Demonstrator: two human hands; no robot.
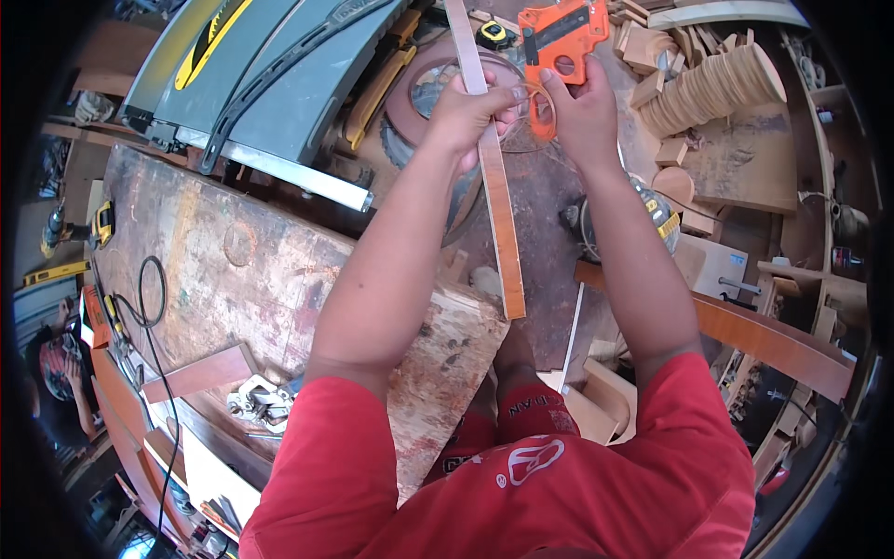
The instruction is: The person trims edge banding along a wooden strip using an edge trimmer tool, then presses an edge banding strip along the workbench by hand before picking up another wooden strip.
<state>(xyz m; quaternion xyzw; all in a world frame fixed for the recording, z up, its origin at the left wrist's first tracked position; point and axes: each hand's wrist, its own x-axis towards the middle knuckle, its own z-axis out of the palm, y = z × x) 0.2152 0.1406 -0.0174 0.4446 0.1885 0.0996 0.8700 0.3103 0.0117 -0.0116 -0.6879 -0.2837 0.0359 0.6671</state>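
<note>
My left hand [482,112] is closed around a long, narrow strip of reddish-brown wood [501,209], which slants from the top edge down towards the workbench corner. Just to the right, my right hand [583,105] holds an orange tool with a dark metal plate [559,35]; its exact kind I cannot tell. A thin curled loop of strip material [548,98] hangs between my hands, against the orange tool's lower end. Behind them lie round brown discs [412,91] and a yellow and black tape measure [494,33].
A table saw [279,91] stands at the upper left beside the worn wooden workbench [279,272]. Stacked round wooden discs [712,91] and offcuts lie at the upper right. A power tool [653,216] is beside my right forearm. Another person [63,377] is at the far left.
</note>
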